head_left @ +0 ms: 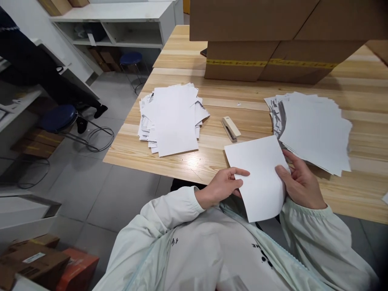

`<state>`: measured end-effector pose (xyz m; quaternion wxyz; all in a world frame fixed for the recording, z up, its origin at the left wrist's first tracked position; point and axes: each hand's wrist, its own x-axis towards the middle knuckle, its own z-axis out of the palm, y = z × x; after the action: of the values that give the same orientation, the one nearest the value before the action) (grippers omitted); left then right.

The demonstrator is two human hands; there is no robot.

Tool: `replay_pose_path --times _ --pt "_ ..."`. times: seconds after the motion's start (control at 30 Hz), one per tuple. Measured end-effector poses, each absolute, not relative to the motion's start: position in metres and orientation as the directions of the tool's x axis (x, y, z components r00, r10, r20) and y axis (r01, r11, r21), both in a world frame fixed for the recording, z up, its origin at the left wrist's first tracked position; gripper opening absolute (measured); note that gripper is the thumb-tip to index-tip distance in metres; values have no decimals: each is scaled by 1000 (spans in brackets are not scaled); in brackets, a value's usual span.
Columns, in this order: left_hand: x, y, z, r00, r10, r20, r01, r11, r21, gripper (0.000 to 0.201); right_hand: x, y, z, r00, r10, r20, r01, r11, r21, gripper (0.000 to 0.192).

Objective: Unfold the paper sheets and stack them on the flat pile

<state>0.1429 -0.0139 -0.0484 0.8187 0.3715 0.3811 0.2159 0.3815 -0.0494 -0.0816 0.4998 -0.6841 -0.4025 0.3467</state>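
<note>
I hold a blank white sheet of paper (259, 173) over the near edge of the wooden table (212, 157). My left hand (221, 186) grips its left edge, thumb on top. My right hand (300, 184) grips its right edge. A beige stapler (230, 128) lies on the table just beyond the sheet. A loose stack of white papers (172, 117) sits to the left. A second fanned stack of papers (315, 129) lies to the right, close to my right hand.
Large cardboard boxes (273, 40) stand at the back of the table. On the floor to the left are blue stools (59, 118), cables and a person's dark legs (45, 76). White shelving (121, 24) stands behind. Boxes (36, 258) sit at lower left.
</note>
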Motion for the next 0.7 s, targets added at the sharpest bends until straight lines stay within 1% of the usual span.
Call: replay_pose_path --times 0.2,0.27,0.33,0.43,0.5,0.57,0.63,0.7 --pt "160 4 -48 564 618 -548 17 654 756 45 394 -29 -97 457 889 -9 166 -96 -982 72" --pt "164 10 -54 533 656 -535 15 625 781 46 398 -23 -103 452 892 -34 155 -116 -981 72" --pt "166 15 -60 503 708 -497 6 572 820 45 401 -21 -106 435 899 -44 190 -139 -972 73" --pt "168 18 -67 485 743 -462 31 513 858 45 405 -22 -103 404 915 -7 372 -171 -913 74" --pt "168 18 -68 486 741 -464 52 505 861 46 406 -25 -98 387 921 34 526 -191 -829 68" --pt "167 16 -67 491 727 -479 62 520 852 45 406 -29 -91 351 934 63 644 -192 -741 59" --pt "166 15 -65 490 718 -494 61 537 841 45 407 -35 -80 299 953 56 731 -191 -656 55" --pt "166 14 -63 491 707 -509 58 557 828 46 409 -42 -65 228 974 14 809 -181 -559 55"
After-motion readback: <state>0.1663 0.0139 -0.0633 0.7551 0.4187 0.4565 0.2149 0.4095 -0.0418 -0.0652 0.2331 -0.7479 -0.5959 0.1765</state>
